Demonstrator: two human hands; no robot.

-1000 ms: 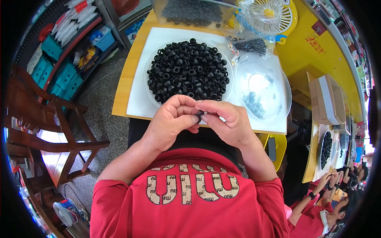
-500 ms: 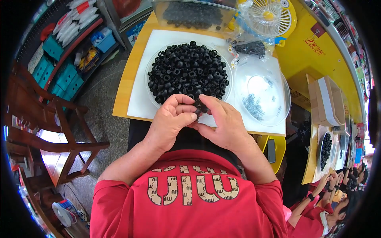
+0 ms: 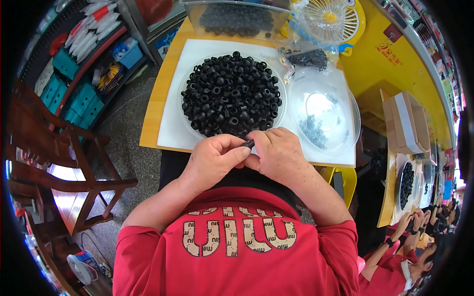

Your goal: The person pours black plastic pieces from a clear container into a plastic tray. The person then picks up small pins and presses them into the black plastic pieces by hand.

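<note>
Near the table's front edge, my left hand [image 3: 213,159] and my right hand [image 3: 280,154] meet, fingertips pinched around a small black cylindrical part [image 3: 248,144]. The part shows between my left thumb and my right fingers; its far end is hidden. Just beyond my fingertips, a heap of small black ring-shaped and rounded parts [image 3: 231,93] fills a round clear tray [image 3: 183,118]. To the right lies a clear round dish [image 3: 323,143] with small transparent pieces [image 3: 314,130] scattered in it.
A clear bin [image 3: 281,19] of black parts stands at the back, beside a plastic bag [image 3: 311,56] and a yellow fan [image 3: 353,22]. A wooden chair [image 3: 89,182] is at left. At far right, a cardboard box [image 3: 405,121] and another person in red [image 3: 387,266] working at a table.
Both hands have drawn slightly back from the heap toward my body and closer together. The black part has turned and now lies slantwise between my fingers.
</note>
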